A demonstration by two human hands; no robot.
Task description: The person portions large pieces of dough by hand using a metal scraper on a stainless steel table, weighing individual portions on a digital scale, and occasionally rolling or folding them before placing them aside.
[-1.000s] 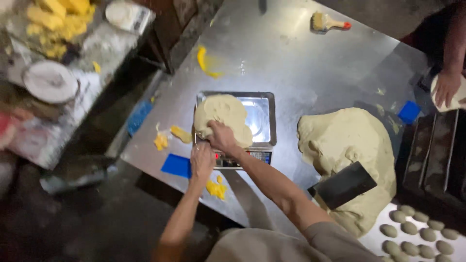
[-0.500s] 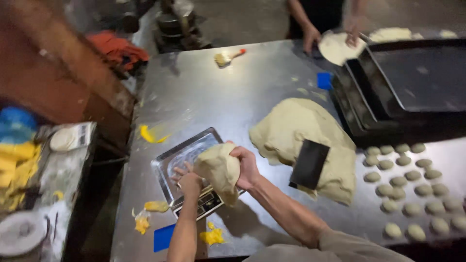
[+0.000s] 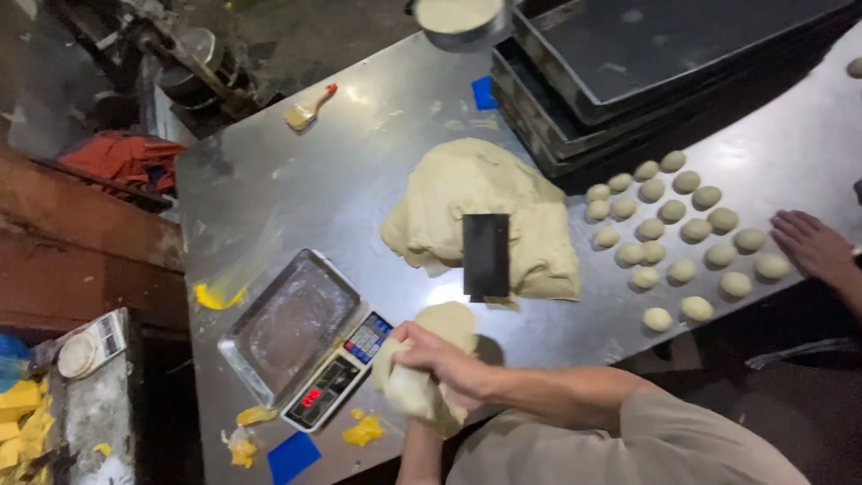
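Our right hand [image 3: 446, 361] and left hand [image 3: 409, 395] now clasp a soft, pale dough lump [image 3: 431, 364] just off the digital scale [image 3: 303, 337], whose steel pan it has left. Beyond the scale sits the big dough mass [image 3: 476, 202] under a black scraper [image 3: 486, 255] on the shiny tabletop [image 3: 296, 189].

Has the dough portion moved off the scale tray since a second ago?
Yes. The dough portion sat on the scale tray; now both hands hold it off the tray, beside the scale's keypad end, over the steel table.
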